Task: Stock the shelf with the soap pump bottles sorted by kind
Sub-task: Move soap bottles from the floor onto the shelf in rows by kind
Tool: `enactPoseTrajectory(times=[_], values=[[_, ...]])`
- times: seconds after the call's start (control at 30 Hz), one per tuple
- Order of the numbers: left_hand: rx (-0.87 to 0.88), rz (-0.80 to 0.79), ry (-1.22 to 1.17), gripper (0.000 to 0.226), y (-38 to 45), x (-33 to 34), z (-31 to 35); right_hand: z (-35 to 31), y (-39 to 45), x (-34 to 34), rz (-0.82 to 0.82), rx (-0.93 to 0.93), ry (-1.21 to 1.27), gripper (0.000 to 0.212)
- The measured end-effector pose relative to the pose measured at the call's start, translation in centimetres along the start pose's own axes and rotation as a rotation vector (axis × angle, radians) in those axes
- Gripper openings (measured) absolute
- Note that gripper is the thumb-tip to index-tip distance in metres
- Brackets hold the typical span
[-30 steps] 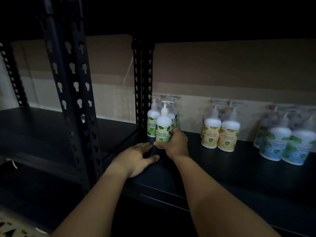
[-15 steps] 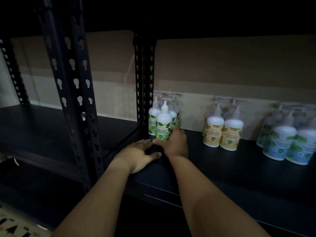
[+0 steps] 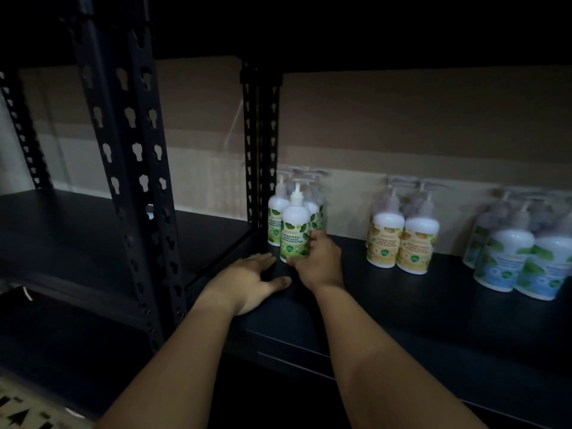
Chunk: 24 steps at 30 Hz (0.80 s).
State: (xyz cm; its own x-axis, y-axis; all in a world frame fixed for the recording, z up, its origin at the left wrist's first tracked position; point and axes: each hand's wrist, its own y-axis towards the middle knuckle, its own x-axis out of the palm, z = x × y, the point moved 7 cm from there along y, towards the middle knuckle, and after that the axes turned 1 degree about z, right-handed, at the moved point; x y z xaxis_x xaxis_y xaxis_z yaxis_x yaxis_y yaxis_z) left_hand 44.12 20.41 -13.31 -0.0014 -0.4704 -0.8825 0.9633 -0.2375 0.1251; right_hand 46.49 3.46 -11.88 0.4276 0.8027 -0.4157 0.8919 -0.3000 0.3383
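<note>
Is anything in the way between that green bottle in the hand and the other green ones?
Nothing visible. The right hand holds the front green bottle right against the green group by the shelf post.

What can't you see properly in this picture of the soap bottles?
- Green-label bottles: the head view shows the front ones; how many stand behind is hidden by them.
- Blue-label bottles: blurred, and the right edge cuts the group off, so no count and no readable text.
- Yellow-label bottles: small print is too blurred to read.
- Right hand: its fingertips are hidden behind the front green bottle.
- Left hand lies flat on the shelf.
</note>
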Motion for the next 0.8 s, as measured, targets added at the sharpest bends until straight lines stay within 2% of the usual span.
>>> enactPoseTrajectory(times=[0.47, 0.7, 0.8], values=[[0.004, 0.01, 0.015, 0.084, 0.0, 0.0, 0.1, -0.4, -1.5, -1.4, -0.035, 0.05, -0.051, 0.069], [-0.009, 0.068, 0.079, 0.077, -1.9, -1.3, 1.5, -1.6, -7.8, -6.9, -0.19, -0.023, -0.445, 0.053], [-0.03, 0.082, 0.033, 0.074, -3.5, -1.5, 2.1, -2.1, -11.5, -10.2, -0.183, -0.072, -0.616, 0.048]])
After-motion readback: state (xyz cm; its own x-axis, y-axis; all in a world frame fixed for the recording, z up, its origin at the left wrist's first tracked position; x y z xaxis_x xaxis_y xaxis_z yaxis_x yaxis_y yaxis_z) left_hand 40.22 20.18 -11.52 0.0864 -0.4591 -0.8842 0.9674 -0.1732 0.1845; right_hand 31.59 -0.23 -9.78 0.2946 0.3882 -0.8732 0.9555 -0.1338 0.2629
